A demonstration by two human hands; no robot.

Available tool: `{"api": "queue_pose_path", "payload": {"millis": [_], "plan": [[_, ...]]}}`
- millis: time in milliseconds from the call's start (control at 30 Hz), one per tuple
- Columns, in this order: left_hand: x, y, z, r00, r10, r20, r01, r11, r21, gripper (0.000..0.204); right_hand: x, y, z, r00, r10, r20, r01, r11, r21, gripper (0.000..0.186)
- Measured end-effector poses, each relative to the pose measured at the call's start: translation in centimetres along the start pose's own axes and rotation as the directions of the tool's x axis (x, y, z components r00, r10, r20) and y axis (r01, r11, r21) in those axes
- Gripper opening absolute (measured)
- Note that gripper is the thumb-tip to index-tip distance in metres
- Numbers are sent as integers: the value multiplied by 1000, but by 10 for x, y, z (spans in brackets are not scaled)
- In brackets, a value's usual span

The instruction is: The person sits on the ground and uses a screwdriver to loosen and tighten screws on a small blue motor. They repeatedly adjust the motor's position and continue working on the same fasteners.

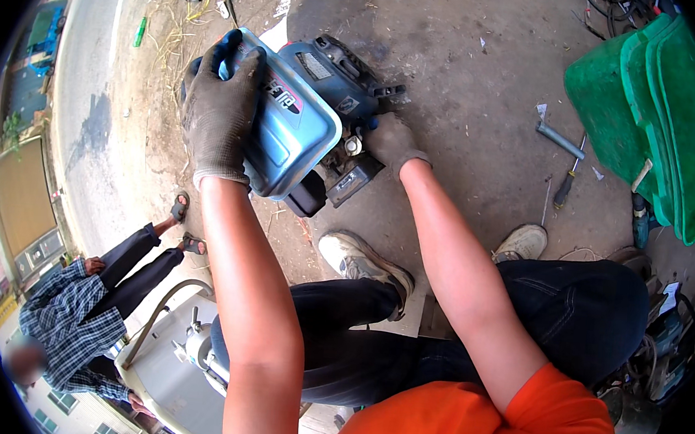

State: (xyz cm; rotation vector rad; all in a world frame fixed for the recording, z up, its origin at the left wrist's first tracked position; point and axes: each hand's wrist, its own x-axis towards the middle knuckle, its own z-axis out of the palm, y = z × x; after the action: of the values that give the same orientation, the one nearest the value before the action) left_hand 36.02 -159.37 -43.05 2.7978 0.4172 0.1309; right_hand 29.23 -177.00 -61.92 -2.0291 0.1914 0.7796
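Observation:
A small blue-and-black engine machine (pixel 330 73), probably a portable generator, stands tilted on the ground in front of me. Its light blue metal tank (pixel 305 136) has rounded edges and a printed label. My left hand (pixel 221 109), in a grey-brown glove with dark fingertips, grips the tank's left edge, thumb on its face. Gloved in the same way, my right hand (pixel 393 141) is closed against the machine's right side, beside a small silvery round part (pixel 353 146). What its fingers hold is hidden. A black box-like cover (pixel 355 180) sits below that part.
A green plastic bin (pixel 618 99) lies at the right. Near it are a grey-handled hammer-like tool (pixel 560 141), a screwdriver (pixel 563 189) and a teal power tool (pixel 639 220). At left, a person in a checked shirt (pixel 75 310) is beside a white cart-like surface (pixel 168 370). A road runs beyond.

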Motion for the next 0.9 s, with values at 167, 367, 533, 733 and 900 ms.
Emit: {"api": "queue_pose_path", "payload": {"millis": [167, 367, 533, 733, 900], "plan": [[-3, 9, -2, 999, 44, -24, -44, 998, 33, 51, 6, 9, 11, 997, 78, -26, -78, 997, 3, 38], [-3, 5, -2, 998, 53, -23, -52, 998, 43, 51, 0, 1, 3, 998, 56, -4, -56, 998, 22, 41], [-3, 5, -3, 998, 48, -30, -47, 999, 23, 52, -1, -1, 2, 1000, 6, -13, -6, 1000, -11, 37], [-3, 5, -4, 998, 47, -30, -46, 998, 33, 52, 7, 3, 9, 999, -20, -30, 19, 1000, -21, 30], [-2, 4, -4, 999, 42, -27, -41, 999, 30, 53, 7, 1, 7, 998, -45, -43, 43, 998, -39, 30]]}}
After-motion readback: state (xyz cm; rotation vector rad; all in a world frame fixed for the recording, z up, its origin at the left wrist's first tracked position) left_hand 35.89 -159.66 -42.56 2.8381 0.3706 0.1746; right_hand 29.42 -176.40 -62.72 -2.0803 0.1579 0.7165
